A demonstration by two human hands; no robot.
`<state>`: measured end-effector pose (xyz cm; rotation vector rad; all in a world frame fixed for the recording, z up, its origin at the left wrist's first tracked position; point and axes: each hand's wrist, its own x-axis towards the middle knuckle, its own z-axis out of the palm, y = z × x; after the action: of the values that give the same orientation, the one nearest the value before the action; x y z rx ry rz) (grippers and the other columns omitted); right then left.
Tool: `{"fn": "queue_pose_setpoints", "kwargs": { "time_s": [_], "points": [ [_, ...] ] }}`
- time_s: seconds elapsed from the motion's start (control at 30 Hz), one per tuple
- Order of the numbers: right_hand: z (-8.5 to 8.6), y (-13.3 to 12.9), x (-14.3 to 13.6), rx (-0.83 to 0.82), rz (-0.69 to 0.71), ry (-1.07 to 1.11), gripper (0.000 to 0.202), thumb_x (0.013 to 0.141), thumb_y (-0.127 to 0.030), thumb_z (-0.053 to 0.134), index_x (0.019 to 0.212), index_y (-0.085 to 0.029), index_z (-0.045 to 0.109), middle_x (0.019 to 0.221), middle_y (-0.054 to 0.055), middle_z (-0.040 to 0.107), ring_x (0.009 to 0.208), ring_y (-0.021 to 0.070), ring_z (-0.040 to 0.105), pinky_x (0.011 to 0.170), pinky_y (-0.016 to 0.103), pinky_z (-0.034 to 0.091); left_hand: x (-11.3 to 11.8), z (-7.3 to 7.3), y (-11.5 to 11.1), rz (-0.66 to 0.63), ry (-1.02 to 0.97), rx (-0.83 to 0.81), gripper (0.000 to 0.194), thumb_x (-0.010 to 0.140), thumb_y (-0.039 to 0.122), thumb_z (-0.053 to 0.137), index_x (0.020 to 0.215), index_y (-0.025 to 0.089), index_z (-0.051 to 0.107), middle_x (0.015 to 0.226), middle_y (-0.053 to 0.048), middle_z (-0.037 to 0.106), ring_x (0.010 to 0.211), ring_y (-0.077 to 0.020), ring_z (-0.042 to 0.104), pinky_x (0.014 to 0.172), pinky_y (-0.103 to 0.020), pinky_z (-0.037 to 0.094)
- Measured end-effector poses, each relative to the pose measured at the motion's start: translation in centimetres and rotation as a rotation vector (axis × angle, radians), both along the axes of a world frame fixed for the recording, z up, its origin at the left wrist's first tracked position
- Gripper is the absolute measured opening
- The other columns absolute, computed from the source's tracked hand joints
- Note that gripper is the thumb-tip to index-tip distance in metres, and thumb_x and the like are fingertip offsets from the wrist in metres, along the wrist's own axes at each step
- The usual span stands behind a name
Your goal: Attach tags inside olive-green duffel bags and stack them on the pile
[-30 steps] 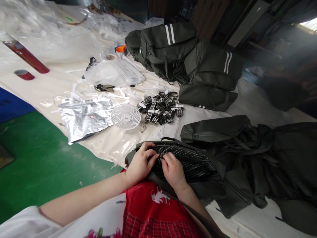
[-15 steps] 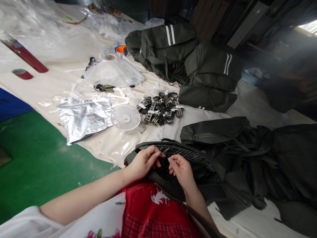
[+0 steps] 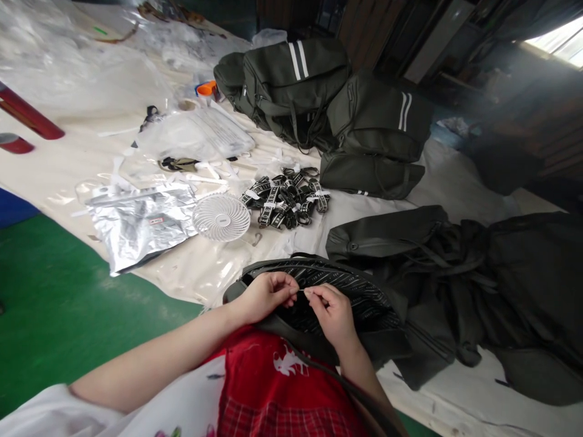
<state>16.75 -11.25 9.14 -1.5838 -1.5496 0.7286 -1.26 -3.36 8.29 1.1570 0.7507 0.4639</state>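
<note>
Over the open mouth of a dark backpack at the table's near edge, my two hands almost meet. A short, thin pale strand runs between their fingertips; its exact kind is too small to make out. My left hand pinches one end between thumb and forefinger. The other end is in the pinch of my right hand. Beneath them shows the bag's black lining with white print. The depth of the bag is dark and partly hidden by my hands.
Beyond the bag lie a white round fan, a silver foil pouch and a heap of black printed straps. Dark backpacks with white stripes stand behind. More dark bags lie right. A red can is far left.
My fingertips have come slightly closer together, and the pale strand now shows between them. The view has shifted a little, so the table things sit further left.
</note>
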Motion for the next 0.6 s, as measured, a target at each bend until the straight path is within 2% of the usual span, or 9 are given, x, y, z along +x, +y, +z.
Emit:
{"fn": "queue_pose_setpoints", "kwargs": {
  "time_s": [0.1, 0.3, 0.43, 0.6],
  "points": [
    [0.6, -0.1, -0.1, 0.057, 0.057, -0.108, 0.016, 0.093, -0.027, 0.055, 0.090, -0.022, 0.070, 0.084, 0.003, 0.069, 0.077, 0.0150, 0.064, 0.069, 0.027, 0.050, -0.2, 0.1, 0.1, -0.046, -0.011, -0.043, 0.038, 0.079, 0.052, 0.066, 0.083, 0.014, 0.059, 0.070, 0.000, 0.062, 0.059, -0.0098, 0.057, 0.061, -0.024, 0.047],
    [0.9, -0.5, -0.3, 0.032, 0.157, -0.250, 0.018, 0.095, -0.025, 0.051, 0.094, -0.021, 0.069, 0.085, 0.004, 0.067, 0.077, 0.0161, 0.061, 0.071, 0.028, 0.046, -0.8, 0.3, 0.2, -0.093, -0.127, -0.044, 0.041, 0.080, 0.052, 0.068, 0.089, 0.014, 0.058, 0.072, 0.000, 0.060, 0.064, -0.0099, 0.054, 0.065, -0.025, 0.044],
    [1.0, -0.6, -0.3, 0.007, 0.218, -0.276, 0.020, 0.097, -0.023, 0.048, 0.098, -0.022, 0.068, 0.088, 0.004, 0.067, 0.080, 0.0165, 0.061, 0.075, 0.029, 0.045, -1.2, 0.4, 0.2, -0.153, -0.227, -0.007, 0.041, 0.084, 0.047, 0.067, 0.105, 0.014, 0.056, 0.072, 0.002, 0.057, 0.069, -0.0114, 0.054, 0.069, -0.026, 0.043],
    [1.0, -0.6, -0.3, -0.016, 0.270, -0.261, 0.021, 0.097, -0.025, 0.048, 0.096, -0.023, 0.069, 0.088, 0.003, 0.068, 0.079, 0.0157, 0.062, 0.074, 0.028, 0.046, -1.2, 0.2, 0.3, -0.183, -0.266, 0.044, 0.036, 0.088, 0.041, 0.064, 0.108, 0.013, 0.053, 0.071, 0.002, 0.055, 0.068, -0.0110, 0.052, 0.069, -0.027, 0.042]
  ]
}}
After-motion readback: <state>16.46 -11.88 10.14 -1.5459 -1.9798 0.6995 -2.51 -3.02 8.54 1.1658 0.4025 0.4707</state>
